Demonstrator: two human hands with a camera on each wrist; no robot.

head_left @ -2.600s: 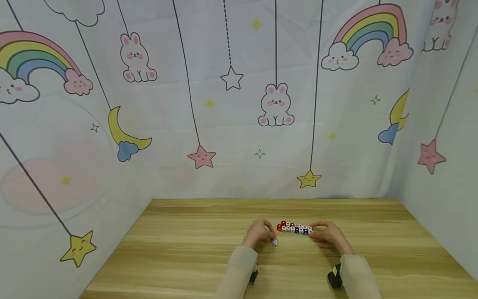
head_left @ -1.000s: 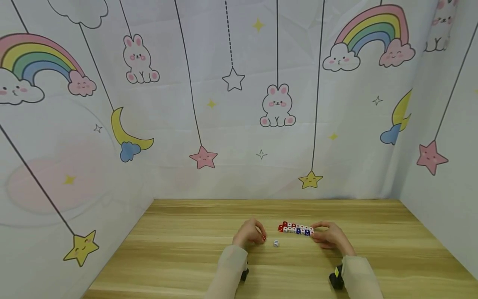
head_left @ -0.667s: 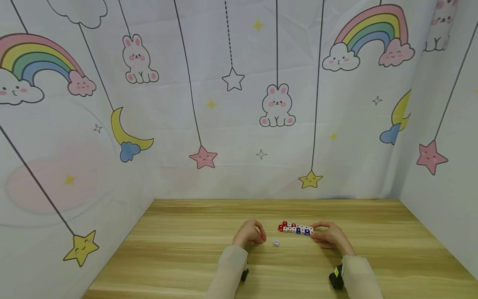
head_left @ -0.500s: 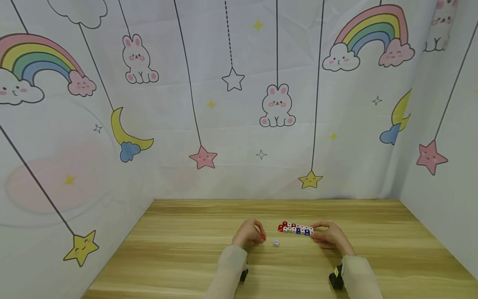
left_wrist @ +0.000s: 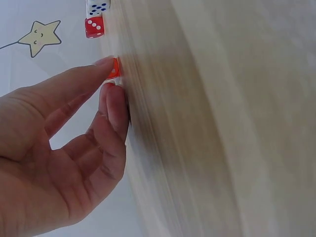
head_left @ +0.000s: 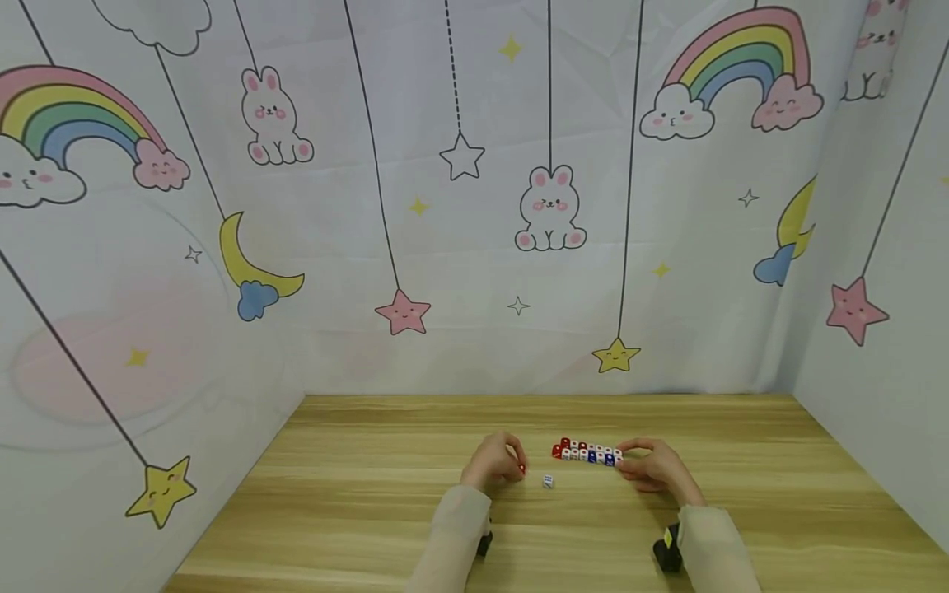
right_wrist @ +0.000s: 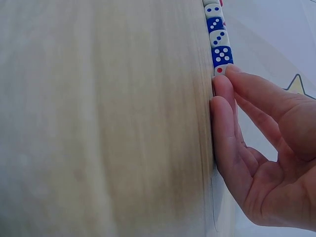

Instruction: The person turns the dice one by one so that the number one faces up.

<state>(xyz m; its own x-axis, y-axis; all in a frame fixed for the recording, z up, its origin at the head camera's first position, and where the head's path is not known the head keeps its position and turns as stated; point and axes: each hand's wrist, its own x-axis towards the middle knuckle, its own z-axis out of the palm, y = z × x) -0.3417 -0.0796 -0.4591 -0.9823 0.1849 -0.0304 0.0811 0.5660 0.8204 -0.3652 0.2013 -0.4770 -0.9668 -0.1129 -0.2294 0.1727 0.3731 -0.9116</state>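
Observation:
My left hand [head_left: 495,461] pinches a red die [left_wrist: 114,69] between thumb and fingertips, a little left of two lined-up rows of dice [head_left: 583,453]. These rows mix red, white and blue dice, with red ones at the left end. In the right wrist view, my right hand [right_wrist: 266,143] holds thumb and forefinger on the white end die [right_wrist: 220,70], which shows a red pip. A blue die [right_wrist: 222,56] sits against that one. Between the hands and nearer to me, a single white die [head_left: 548,482] lies apart on the table.
The wood-grain table [head_left: 356,511] is bounded by a white cloth backdrop [head_left: 460,354] printed with rabbits, stars and rainbows. Cloth also hangs at the left and right sides. Black wrist devices [head_left: 667,553] are worn under both forearms.
Over the longer span, my left hand has drawn left from the rows, and a red die has come into view in its fingers. Lately that die has turned slightly. My right hand stays put.

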